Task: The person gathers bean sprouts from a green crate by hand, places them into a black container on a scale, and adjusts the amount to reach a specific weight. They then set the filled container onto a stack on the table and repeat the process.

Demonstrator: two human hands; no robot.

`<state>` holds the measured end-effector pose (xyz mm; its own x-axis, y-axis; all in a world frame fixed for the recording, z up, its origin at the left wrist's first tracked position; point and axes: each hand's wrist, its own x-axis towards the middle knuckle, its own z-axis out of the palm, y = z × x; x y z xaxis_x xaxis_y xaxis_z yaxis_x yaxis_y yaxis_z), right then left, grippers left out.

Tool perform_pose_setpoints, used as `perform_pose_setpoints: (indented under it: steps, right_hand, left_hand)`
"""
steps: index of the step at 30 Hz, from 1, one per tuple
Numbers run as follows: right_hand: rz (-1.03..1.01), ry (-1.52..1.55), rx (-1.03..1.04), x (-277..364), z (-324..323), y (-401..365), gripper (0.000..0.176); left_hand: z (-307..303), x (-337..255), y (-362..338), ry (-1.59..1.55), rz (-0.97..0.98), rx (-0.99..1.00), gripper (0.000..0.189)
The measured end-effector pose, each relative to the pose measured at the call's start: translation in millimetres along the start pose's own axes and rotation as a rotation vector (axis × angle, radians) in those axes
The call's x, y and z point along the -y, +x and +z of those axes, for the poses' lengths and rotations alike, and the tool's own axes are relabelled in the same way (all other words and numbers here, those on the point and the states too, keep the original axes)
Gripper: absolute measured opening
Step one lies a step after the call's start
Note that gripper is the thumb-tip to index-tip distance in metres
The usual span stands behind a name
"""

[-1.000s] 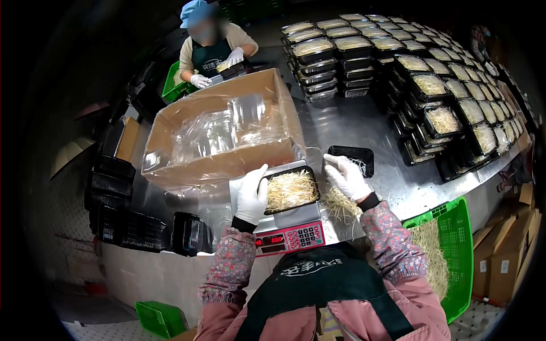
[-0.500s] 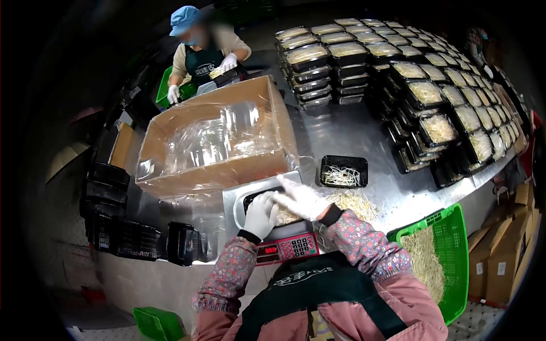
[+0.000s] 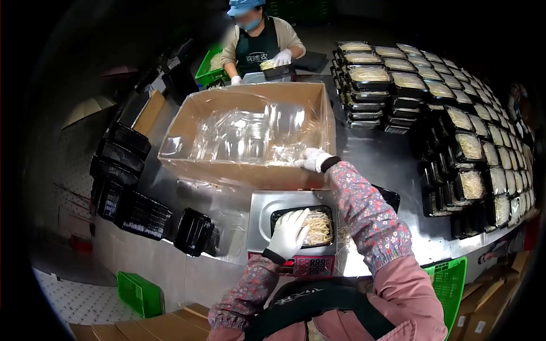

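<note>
My left hand [image 3: 289,234], in a white glove, lies with fingers stretched over the left part of a black tray [image 3: 333,241] of bean sprouts [image 3: 318,226]. That tray rests on the metal plate of a red-fronted digital scale [image 3: 260,204]. Over the near right edge of a cardboard box [image 3: 227,173] reaches my right hand [image 3: 314,159], also gloved, its fingers closed at a clear plastic lid [image 3: 286,153]. More clear lids [image 3: 239,133] are heaped in the box. My right forearm partly hides a second black tray [image 3: 388,197].
Filled trays [image 3: 469,145] stand in tall stacks at the right. Empty black trays [image 3: 142,215] line the left side. Across the table a co-worker [image 3: 256,48] handles a tray. Green crates [image 3: 139,294] stand on the floor at lower left and by the table's right.
My right hand has left the tray on the scale and reached forward to the lids in the box. My left hand stays at the tray. The camera view has shifted.
</note>
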<state>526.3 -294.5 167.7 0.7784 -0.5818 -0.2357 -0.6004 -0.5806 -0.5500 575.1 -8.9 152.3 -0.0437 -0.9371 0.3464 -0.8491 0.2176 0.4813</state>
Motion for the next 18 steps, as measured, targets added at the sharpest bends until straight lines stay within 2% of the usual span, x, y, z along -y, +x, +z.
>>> perform_pose_setpoints:
  steps: [1,3,4,5,7,8,9,11,13,15,17,18]
  right_hand:
    - [-0.031,-0.013,-0.116,2.4,-0.7,-6.1,0.04]
    - [0.011,-0.02,-0.157,8.4,-2.7,-15.2,0.039]
    - [0.006,0.011,-0.13,-2.8,2.9,-10.0,0.04]
    - [-0.083,0.071,-0.066,-7.2,0.7,-12.7,0.04]
    - [-0.175,0.078,-0.107,-7.9,0.1,-25.9,0.042]
    - [-0.171,-0.023,-0.074,-3.1,-5.3,-29.8,0.042]
    - [-0.07,0.023,-0.053,1.6,-9.5,-37.8,0.038]
    - [0.061,0.146,-0.198,5.8,-14.9,-47.0,0.033]
    - [0.026,0.197,-0.403,16.6,-29.1,-65.6,0.03]
    - [-0.152,0.092,-0.609,26.2,-45.0,-85.6,0.026]
    - [-0.366,0.241,-0.862,28.8,-53.9,-107.7,0.027]
    - [-0.379,0.423,-0.877,30.2,-56.1,-117.2,0.031]
  left_hand:
    - [-1.2,-0.1,1.0,-0.034,-0.043,-0.014,0.053]
    - [-4.5,-5.9,2.4,-0.109,-0.13,-0.031,0.058]
    - [-5.8,-7.1,2.1,-0.093,-0.113,-0.065,0.065]
    - [-4.7,-6.9,1.8,-0.087,-0.083,-0.123,0.065]
    - [-4.7,-3.0,-1.0,-0.098,-0.03,-0.222,0.063]
    - [-4.5,-0.9,-3.3,-0.133,-0.035,-0.282,0.06]
    - [-8.2,-2.8,-7.3,-0.13,-0.038,-0.348,0.052]
    - [-14.1,3.1,-20.7,-0.374,-0.285,-0.515,0.041]
    - [-28.0,10.0,-34.4,-0.548,-0.462,-0.594,0.036]
    - [-42.7,22.3,-47.7,-0.658,-0.527,-0.674,0.038]
    - [-54.3,28.3,-59.4,-0.905,-0.579,-0.764,0.039]
    - [-57.2,33.2,-65.0,-0.84,-0.594,-0.716,0.038]
